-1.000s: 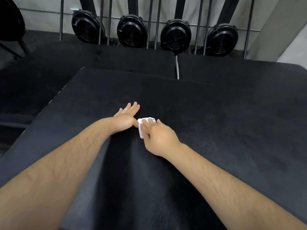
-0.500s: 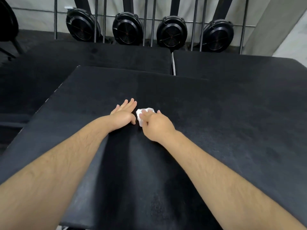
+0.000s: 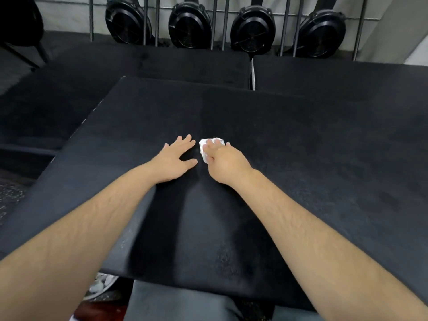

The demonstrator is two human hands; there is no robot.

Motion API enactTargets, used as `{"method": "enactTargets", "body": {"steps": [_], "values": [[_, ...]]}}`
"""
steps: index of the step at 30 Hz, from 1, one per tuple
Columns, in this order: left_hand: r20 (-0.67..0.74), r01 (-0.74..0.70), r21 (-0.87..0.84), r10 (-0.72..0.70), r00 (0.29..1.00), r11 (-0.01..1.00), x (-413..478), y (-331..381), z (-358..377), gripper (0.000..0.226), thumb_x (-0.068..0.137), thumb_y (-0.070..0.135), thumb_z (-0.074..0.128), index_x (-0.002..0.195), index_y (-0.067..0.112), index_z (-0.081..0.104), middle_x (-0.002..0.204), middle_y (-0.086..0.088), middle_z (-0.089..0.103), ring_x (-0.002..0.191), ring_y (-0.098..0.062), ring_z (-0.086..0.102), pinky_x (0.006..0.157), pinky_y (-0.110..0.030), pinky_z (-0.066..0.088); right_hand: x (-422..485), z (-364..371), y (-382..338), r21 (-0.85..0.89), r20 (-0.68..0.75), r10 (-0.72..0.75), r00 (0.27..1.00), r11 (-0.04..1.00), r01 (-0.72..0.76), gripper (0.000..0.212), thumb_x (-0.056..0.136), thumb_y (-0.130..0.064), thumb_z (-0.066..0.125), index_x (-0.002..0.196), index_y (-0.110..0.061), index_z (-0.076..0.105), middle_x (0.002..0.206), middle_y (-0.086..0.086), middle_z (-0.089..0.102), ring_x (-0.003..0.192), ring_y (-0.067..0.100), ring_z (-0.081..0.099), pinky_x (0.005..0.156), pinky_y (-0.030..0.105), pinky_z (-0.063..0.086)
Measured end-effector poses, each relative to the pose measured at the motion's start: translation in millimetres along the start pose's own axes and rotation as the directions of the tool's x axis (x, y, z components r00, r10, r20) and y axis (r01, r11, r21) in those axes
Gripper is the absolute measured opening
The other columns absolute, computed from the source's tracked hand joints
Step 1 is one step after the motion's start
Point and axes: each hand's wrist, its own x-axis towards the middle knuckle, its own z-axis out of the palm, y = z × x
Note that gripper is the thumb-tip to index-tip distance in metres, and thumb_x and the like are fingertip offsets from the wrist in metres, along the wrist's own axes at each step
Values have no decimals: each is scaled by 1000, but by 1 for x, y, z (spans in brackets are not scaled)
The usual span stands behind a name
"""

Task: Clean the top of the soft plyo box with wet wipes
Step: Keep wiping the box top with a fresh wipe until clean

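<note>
The black soft plyo box (image 3: pixel 301 158) fills the middle of the view, its flat top facing me. My left hand (image 3: pixel 176 162) lies flat on the top, fingers spread and straight. Just to its right, my right hand (image 3: pixel 223 162) presses a crumpled white wet wipe (image 3: pixel 206 148) against the box top. The fingers curl over the wipe, and most of it is hidden under them.
Two more black boxes (image 3: pixel 162 63) stand behind this one. Several black fan-wheel machines (image 3: pixel 252 31) lean on a metal rack by the back wall. A bowl of white scraps (image 3: pixel 102 286) sits on the floor at the lower left, beside my grey trousers (image 3: pixel 185 304).
Both hands have slid a little away from me across the box top, with the wipe under the right one. My left fingers have spread wider.
</note>
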Motion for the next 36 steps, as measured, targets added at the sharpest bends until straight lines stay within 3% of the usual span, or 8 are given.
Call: {"method": "enactTargets", "body": {"steps": [6,11,16,20,25,30,33,36], "values": [[38,6,10,-6,999,1000,5,-2,-4,63,104,32,49,158,35,17,164,20,-1,146,-8,-18,120,-35,-8,-21,14,-6,-73,-46,-14,999,997,11,28,83,-1,49,96,-24,39,99,-2,43,83,21,48,53,28,33],[36,-38,53,36,999,998,6,-4,-2,61,105,29,48,158,30,17,164,19,0,125,10,-13,119,-30,-11,-11,7,2,3,-94,-84,992,996,84,32,96,-7,40,123,-19,52,121,1,52,94,20,43,106,34,39],[25,-2,38,1,1000,999,-2,4,-2,60,106,31,45,158,34,14,163,19,-2,149,-11,-14,120,-36,-6,-41,20,-6,-66,-84,-90,992,994,85,34,83,1,54,109,-21,48,103,-1,44,83,16,40,58,25,36],[-5,2,160,-1,1000,987,0,8,3,60,108,30,39,159,28,9,165,15,-5,151,-14,-13,120,-34,-7,-25,18,-1,-28,-12,-33,999,999,33,40,80,3,54,104,-27,41,102,-6,39,96,21,53,103,33,46],[122,8,190,-32,992,982,-12,3,13,74,104,27,47,159,26,-2,162,12,-19,150,-19,-20,121,-39,-4,-41,17,-18,-9,-107,-5,994,1000,4,38,75,4,60,102,-20,47,110,-1,49,84,16,49,62,29,41],[128,-68,208,41,991,976,-19,-12,21,75,105,24,48,157,30,-5,160,16,-23,129,4,-26,116,-27,-12,-55,14,6,-37,-114,-111,987,994,107,44,79,6,53,113,-22,49,112,-5,49,101,4,51,117,28,25],[121,-67,228,40,992,971,-17,-9,24,75,105,21,47,158,28,-5,160,16,-21,128,4,-25,116,-28,-12,-50,0,15,12,-200,75,977,997,-74,42,73,8,46,102,-23,42,100,-7,38,78,2,41,104,27,40],[87,-74,288,51,995,955,-12,-15,29,76,105,23,47,158,25,-8,161,10,-25,140,-4,-30,119,-33,-13,-87,30,-3,-29,-113,-115,987,993,112,51,71,6,58,116,-17,51,112,-2,47,106,17,54,89,30,50]]}}
